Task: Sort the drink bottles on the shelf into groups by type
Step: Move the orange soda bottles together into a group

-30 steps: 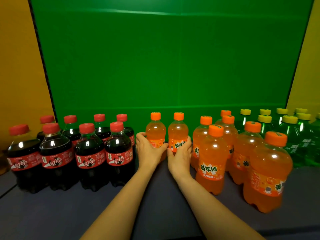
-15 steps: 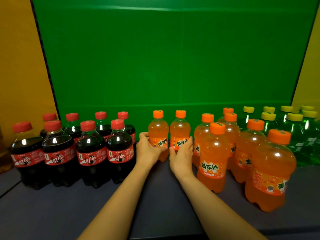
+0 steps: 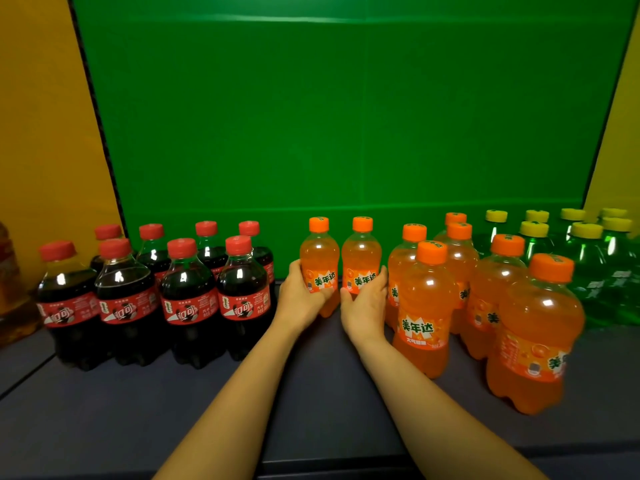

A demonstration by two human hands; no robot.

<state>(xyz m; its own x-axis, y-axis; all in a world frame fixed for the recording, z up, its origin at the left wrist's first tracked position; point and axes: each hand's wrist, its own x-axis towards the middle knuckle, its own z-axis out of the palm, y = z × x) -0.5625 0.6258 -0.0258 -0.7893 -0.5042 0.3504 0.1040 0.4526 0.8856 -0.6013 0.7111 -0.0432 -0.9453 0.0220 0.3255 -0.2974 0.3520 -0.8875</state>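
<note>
Head view: the left hand [image 3: 299, 295] grips one orange bottle [image 3: 319, 263], the right hand [image 3: 365, 301] grips another [image 3: 361, 261]; both stand side by side on the shelf [image 3: 311, 410], between colas [image 3: 188, 299] left and orange group [image 3: 427, 306], green bottles [image 3: 588, 261] far right.

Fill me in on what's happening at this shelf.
A person is sorting drinks by type. The left hand and right hand each grip an orange soda bottle, between the cola bottles on the left and the other orange bottles. Green bottles stand far right.
</note>
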